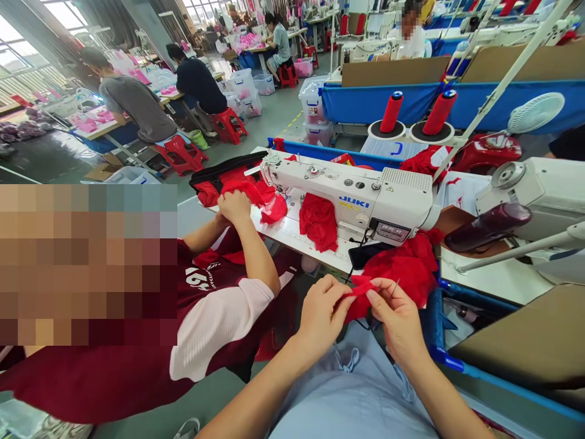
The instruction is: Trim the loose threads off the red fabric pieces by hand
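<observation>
In front of my lap, a piece of red fabric (361, 289) is stretched between my two hands. My left hand (323, 312) pinches its left end between thumb and fingers. The right end is pinched by my right hand (397, 314). A thin, shiny sliver shows by the right fingers, too small to name. Just beyond my hands, a heap of red cloth (402, 268) hangs over the table edge beside a dark phone-like object (370, 255). Past it stands a white sewing machine (338, 183) with another red bundle (319, 222) under its arm.
At my left, a co-worker in a maroon and white shirt (214, 323) leans to the machine, hands on red fabric. Two red thread cones (392, 113) stand behind it. A cardboard sheet (525, 341) and blue-edged frame lie at right, below a slanting pole (503, 91).
</observation>
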{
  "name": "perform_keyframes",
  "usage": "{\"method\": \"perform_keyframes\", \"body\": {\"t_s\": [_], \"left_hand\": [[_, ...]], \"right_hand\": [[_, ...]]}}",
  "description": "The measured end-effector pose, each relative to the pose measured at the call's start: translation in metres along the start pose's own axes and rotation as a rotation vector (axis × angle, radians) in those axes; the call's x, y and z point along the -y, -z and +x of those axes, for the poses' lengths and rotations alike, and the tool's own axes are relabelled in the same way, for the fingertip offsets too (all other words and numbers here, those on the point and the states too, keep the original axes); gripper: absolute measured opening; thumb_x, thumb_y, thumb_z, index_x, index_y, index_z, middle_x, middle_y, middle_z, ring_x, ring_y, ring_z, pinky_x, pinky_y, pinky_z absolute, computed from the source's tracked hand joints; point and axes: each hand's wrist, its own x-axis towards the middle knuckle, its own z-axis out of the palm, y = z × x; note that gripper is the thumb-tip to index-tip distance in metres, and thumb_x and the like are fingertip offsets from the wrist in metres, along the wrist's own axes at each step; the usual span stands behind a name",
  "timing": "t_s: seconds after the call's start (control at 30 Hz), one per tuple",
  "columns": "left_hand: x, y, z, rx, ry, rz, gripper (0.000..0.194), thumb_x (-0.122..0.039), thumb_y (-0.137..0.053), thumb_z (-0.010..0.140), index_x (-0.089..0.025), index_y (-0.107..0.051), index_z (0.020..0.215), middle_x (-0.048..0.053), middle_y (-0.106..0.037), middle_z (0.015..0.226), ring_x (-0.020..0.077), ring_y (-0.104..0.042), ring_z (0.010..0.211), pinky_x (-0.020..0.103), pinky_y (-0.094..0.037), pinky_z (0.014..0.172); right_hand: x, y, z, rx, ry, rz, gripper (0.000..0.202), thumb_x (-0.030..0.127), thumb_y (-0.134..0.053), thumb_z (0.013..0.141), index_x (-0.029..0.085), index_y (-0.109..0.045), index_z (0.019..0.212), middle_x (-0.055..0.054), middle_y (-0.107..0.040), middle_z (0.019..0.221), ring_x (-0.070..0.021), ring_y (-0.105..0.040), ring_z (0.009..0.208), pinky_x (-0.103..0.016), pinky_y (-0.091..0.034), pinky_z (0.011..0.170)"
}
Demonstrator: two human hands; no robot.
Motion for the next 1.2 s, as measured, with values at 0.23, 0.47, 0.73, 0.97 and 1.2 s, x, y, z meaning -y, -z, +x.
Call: {"method": "perform_keyframes", "body": {"t_s": [0.23,0.47,0.73,0.97,1.2], "left_hand": [[-0.001,-0.002,0.009,0.055,0.423,-0.693,0.031,-0.049,-0.062,0.08,-0.02,-0.054,0.088,-0.007,-0.047,0.063,0.0083,-0.041,0.054,0.021,-0.032,0.053],[-0.016,0.002,0.013,-0.011,0.493,-0.994,0.026,-0.033,-0.072,0.072,-0.016,-0.064,0.089,0.001,-0.066,0.082,0.0105,-0.062,0.075,0.024,-0.051,0.075],[-0.023,0.004,0.009,-0.04,0.44,-0.9,0.042,-0.035,-0.082,0.064,-0.014,-0.069,0.098,0.004,-0.072,0.081,0.0166,-0.068,0.08,0.031,-0.054,0.082],[0.009,0.012,0.013,-0.146,0.287,-0.331,0.013,-0.029,-0.066,0.078,-0.017,-0.071,0.08,0.005,-0.056,0.088,0.0158,-0.057,0.079,0.025,-0.048,0.063],[0.007,0.013,0.012,0.2,0.091,-0.207,0.024,-0.021,-0.05,0.088,-0.025,-0.064,0.107,0.005,-0.062,0.119,0.0238,-0.047,0.124,0.046,-0.024,0.112]], "right_hand": [[0.001,0.022,0.011,-0.185,0.123,-0.041,0.032,0.045,-0.082,0.065,0.022,-0.066,0.082,0.003,-0.057,0.066,-0.0084,-0.041,0.05,-0.022,-0.031,0.045],[-0.004,0.025,-0.016,0.178,0.484,-0.506,0.026,0.036,-0.077,0.071,0.023,-0.067,0.091,-0.005,-0.059,0.094,-0.0112,-0.045,0.053,-0.027,-0.039,0.048],[-0.001,0.019,0.001,0.037,0.523,-0.583,0.011,0.03,-0.061,0.085,0.023,-0.069,0.087,-0.006,-0.061,0.091,-0.0151,-0.05,0.059,-0.029,-0.042,0.055],[0.009,0.034,0.002,0.176,0.302,-0.539,0.017,0.039,-0.062,0.084,0.023,-0.069,0.083,-0.002,-0.065,0.071,-0.0166,-0.055,0.061,-0.027,-0.043,0.057],[0.023,0.017,-0.003,0.393,0.176,-0.556,0.027,0.045,-0.061,0.083,0.02,-0.066,0.075,-0.001,-0.061,0.066,-0.0149,-0.053,0.059,-0.024,-0.044,0.052]]}}
